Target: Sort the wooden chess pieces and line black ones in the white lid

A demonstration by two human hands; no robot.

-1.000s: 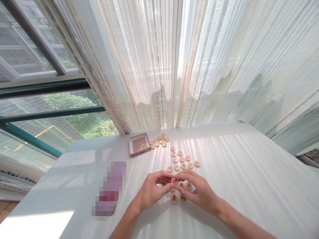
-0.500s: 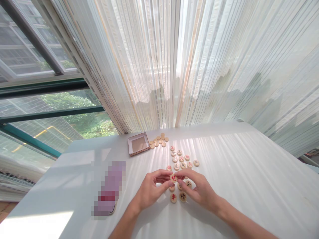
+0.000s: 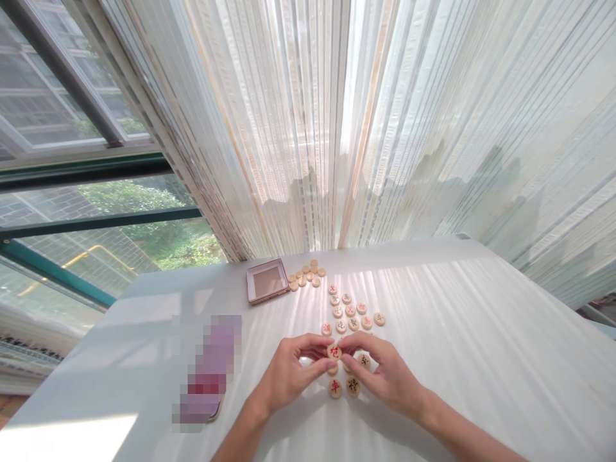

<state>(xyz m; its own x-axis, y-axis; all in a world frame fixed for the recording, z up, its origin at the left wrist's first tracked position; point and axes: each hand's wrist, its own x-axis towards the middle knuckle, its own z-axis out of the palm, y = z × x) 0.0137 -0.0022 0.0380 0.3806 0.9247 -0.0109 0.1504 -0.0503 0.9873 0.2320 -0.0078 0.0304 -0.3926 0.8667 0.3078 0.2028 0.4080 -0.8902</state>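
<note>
Near edge of desk (image 3: 481,333): left hand (image 3: 287,377) and right hand (image 3: 387,378) meet on one red-marked piece (image 3: 333,351), fingers of both clamped on its rim, face up, loose pieces (image 3: 353,386) just beneath.

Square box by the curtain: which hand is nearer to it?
Left. The left hand is toward the person and slightly right of the square box; the right hand is farther right. Both pinch a red-marked xiangqi piece between them.

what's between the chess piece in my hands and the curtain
In the head view, a loose group of face-up xiangqi pieces lies there, then bare white table up to the curtain. The left hand and right hand pinch the red-marked piece.
</note>
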